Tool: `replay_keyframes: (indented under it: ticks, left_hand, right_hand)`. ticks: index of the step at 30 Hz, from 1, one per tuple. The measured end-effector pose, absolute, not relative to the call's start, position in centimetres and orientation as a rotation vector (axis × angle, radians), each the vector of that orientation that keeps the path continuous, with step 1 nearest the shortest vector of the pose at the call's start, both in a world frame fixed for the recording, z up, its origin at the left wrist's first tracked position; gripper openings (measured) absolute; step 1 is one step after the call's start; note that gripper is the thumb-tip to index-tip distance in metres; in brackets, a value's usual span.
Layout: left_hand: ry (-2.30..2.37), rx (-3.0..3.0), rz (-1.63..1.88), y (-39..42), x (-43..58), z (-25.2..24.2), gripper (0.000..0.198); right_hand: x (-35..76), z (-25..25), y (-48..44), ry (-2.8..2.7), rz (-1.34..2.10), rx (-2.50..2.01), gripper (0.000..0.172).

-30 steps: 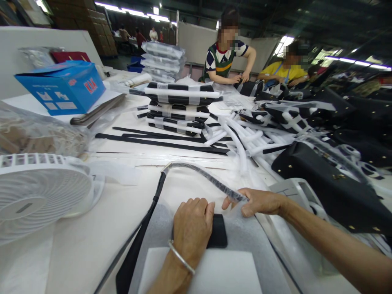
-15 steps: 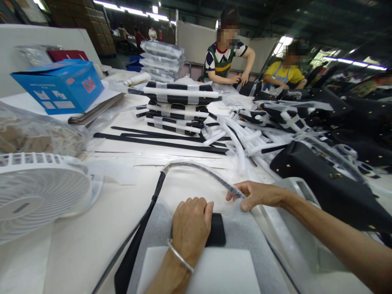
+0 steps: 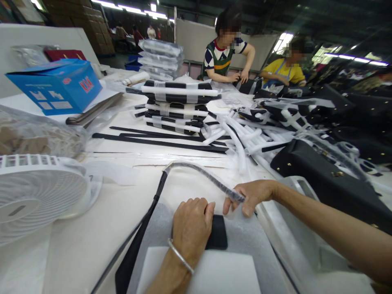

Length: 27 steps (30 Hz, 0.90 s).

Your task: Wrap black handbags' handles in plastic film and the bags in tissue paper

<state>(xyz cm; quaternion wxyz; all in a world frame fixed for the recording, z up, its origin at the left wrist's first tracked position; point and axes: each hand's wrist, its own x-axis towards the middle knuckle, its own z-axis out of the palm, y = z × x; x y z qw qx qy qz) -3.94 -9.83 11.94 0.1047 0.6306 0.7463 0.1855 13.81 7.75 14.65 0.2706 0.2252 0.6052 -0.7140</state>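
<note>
My left hand (image 3: 191, 226), a silver bangle on its wrist, lies palm-down with fingers curled on a black leather piece (image 3: 218, 237) that rests on grey foam wrap (image 3: 245, 245). My right hand (image 3: 249, 195) pinches the end of a black strap in clear wrapping (image 3: 202, 174), which arches up from the table and runs down to the left as a bare black strap (image 3: 139, 237). A white sheet (image 3: 220, 273) lies just below my left hand.
A white fan (image 3: 36, 192) sits at the left, a blue box (image 3: 58, 85) behind it. Stacked wrapped black straps (image 3: 179, 104), loose white tubes (image 3: 239, 139) and black bags (image 3: 321, 175) fill the middle and right. Two people work at the far side.
My right hand has drawn slightly left and nearer with the wrapped strap end, fingers curling tighter round it. My left hand stays pressed on the black piece.
</note>
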Motion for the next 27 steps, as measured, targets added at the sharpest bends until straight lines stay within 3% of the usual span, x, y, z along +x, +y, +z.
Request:
replay_keyframes:
  ticks: [10,20,27]
  left_hand:
    - [2.165,1.862,0.509,-9.7,-3.9,11.9,0.032]
    - [2.184,1.877,0.504,-9.6,-3.9,11.8,0.032]
    - [2.181,1.886,0.488,-9.6,-3.9,11.8,0.035]
  right_hand:
    - [12.6,16.9,6.9,1.722,-1.532,0.648,0.080]
    - [13.9,16.9,6.6,1.773,-1.672,0.815,0.080]
    - [12.8,16.8,7.2,1.674,-1.527,0.661,0.070]
